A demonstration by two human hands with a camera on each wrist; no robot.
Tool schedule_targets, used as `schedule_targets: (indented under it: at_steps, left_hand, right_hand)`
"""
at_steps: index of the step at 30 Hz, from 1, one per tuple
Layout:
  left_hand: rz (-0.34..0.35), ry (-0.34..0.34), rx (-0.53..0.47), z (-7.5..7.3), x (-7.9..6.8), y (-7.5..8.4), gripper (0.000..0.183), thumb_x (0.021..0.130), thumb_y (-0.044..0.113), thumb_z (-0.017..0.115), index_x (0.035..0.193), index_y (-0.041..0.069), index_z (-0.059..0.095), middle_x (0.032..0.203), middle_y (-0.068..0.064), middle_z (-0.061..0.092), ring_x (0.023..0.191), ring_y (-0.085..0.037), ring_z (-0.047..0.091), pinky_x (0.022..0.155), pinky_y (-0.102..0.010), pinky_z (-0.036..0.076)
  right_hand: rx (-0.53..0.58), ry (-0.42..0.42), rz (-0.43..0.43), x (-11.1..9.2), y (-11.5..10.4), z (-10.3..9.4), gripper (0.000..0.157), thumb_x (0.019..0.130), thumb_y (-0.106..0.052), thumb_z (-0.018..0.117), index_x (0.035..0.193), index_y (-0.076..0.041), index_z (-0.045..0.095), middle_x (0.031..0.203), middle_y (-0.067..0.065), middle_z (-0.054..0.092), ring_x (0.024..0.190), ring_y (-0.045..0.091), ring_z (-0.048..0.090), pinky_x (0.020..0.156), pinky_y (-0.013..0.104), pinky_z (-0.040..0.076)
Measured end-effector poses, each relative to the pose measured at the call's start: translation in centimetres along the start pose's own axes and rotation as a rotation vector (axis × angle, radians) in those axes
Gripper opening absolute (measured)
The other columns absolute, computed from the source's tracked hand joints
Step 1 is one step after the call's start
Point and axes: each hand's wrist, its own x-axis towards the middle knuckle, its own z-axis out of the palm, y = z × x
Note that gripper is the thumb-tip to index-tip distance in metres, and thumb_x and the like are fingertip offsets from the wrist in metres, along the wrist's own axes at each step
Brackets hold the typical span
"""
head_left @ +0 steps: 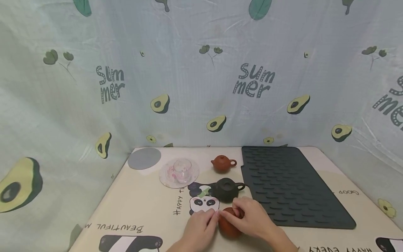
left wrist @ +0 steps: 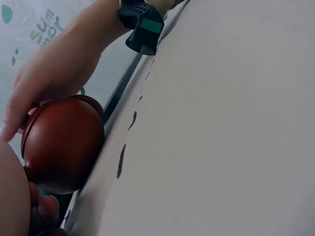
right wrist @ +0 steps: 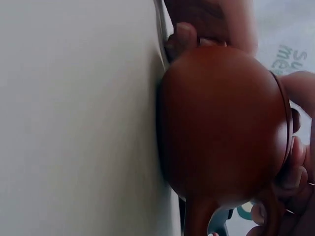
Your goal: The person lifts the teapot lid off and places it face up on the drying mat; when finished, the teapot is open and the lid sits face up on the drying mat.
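Note:
A reddish-brown teapot (head_left: 231,231) stands on the table in front of me, its handle toward the right wrist camera. My left hand (head_left: 200,225) is at its spout side, with fingertips curled close against the body in the left wrist view. Over the top, my right hand (head_left: 253,215) curls its thumb and fingers about the lid and its knob (right wrist: 296,120). Both thumbs nearly meet above the spout side. Just behind stands a black teapot (head_left: 225,190). The right wrist view shows the teapot's round body and looped handle (right wrist: 197,216) up close.
A smaller reddish-brown teapot (head_left: 221,164) stands farther back. To its left, a clear cup (head_left: 182,169) sits on a patterned clear plate (head_left: 165,178), near a grey disc (head_left: 144,158). A ridged black mat (head_left: 292,189) covers the right side. A printed curtain (head_left: 189,77) closes the back.

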Motion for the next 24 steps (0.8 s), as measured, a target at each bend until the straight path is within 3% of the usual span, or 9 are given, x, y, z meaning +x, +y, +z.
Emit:
schedule_targets:
  at_steps: [5, 10, 13, 18, 21, 24]
  left_hand:
    - [-0.01, -0.006, -0.025, 0.01, 0.14, -0.07, 0.037, 0.109, 0.04, 0.045, 0.076, 0.026, 0.054, 0.062, 0.014, 0.042, 0.061, -0.005, 0.044, 0.057, -0.024, 0.033]
    - [-0.089, -0.03, -0.101, 0.04, 0.1, -0.27, 0.037, 0.108, 0.042, 0.047, 0.075, 0.027, 0.053, 0.061, 0.013, 0.041, 0.06, -0.004, 0.043, 0.056, -0.023, 0.033]
    - [-0.111, -0.029, -0.144, 0.0, 0.07, -0.34, 0.037, 0.108, 0.04, 0.05, 0.073, 0.026, 0.052, 0.061, 0.013, 0.04, 0.06, -0.003, 0.043, 0.056, -0.022, 0.033]
    - [-0.081, -0.005, -0.175, -0.17, 0.12, -0.37, 0.038, 0.107, 0.037, 0.052, 0.072, 0.024, 0.052, 0.061, 0.014, 0.039, 0.059, -0.002, 0.043, 0.055, -0.021, 0.032]
    - [-0.079, -0.013, -0.195, -0.2, 0.2, -0.39, 0.037, 0.107, 0.037, 0.052, 0.073, 0.024, 0.054, 0.061, 0.015, 0.041, 0.06, -0.002, 0.044, 0.056, -0.021, 0.032]
    - [-0.082, -0.021, -0.212, -0.1, 0.23, -0.42, 0.036, 0.107, 0.037, 0.053, 0.074, 0.025, 0.056, 0.062, 0.015, 0.042, 0.061, -0.001, 0.044, 0.055, -0.021, 0.032]
  right_hand:
    - [-0.042, 0.013, -0.046, 0.1, -0.11, -0.01, 0.045, 0.092, -0.057, 0.07, 0.067, -0.031, 0.043, 0.061, -0.019, 0.036, 0.06, -0.001, 0.04, 0.053, 0.021, 0.032]
    - [-0.048, 0.026, -0.075, -0.01, -0.22, 0.23, 0.041, 0.094, -0.049, 0.072, 0.069, -0.033, 0.044, 0.067, -0.018, 0.038, 0.064, 0.0, 0.041, 0.054, 0.021, 0.034]
    - [-0.002, 0.055, -0.084, -0.07, -0.1, 0.36, 0.039, 0.094, -0.043, 0.074, 0.071, -0.035, 0.044, 0.073, -0.017, 0.043, 0.067, 0.002, 0.045, 0.057, 0.021, 0.037]
    - [0.121, 0.115, -0.098, -0.03, 0.17, 0.49, 0.033, 0.097, -0.033, 0.072, 0.075, -0.037, 0.048, 0.084, -0.017, 0.05, 0.073, 0.005, 0.051, 0.062, 0.023, 0.042]
    - [0.16, 0.121, -0.046, -0.04, 0.21, 0.52, 0.029, 0.1, -0.033, 0.069, 0.076, -0.037, 0.052, 0.081, -0.019, 0.053, 0.073, 0.005, 0.052, 0.063, 0.025, 0.043]
    - [0.195, 0.102, 0.061, -0.11, 0.08, 0.42, 0.025, 0.102, -0.036, 0.065, 0.078, -0.037, 0.057, 0.076, -0.019, 0.054, 0.071, 0.005, 0.052, 0.064, 0.026, 0.043]
